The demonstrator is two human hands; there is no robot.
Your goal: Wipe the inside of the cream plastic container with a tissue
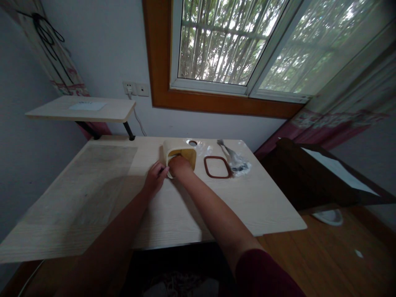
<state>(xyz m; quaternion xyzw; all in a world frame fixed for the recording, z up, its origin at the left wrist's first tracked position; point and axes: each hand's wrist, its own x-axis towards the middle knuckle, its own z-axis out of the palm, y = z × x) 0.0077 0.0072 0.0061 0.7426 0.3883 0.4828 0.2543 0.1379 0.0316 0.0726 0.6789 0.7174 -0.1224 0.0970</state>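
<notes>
A pale desk (262,206) stands below a window (229,41) at the frame's top. In the centre is a cream box (177,144). The left hand (155,176), bent, touches its edge; the right hand (180,166) is in its opening. Whether either grasps, I cannot tell.

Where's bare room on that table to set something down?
A broad bare patch of tabletop lies between the right forearm, the brown rounded frame and the right edge. Another, seemingly under a thin sheet, lies left of the left hand. Farther back is crowded: cream box, right hand in its mouth, frame and clear plastic bag.
</notes>
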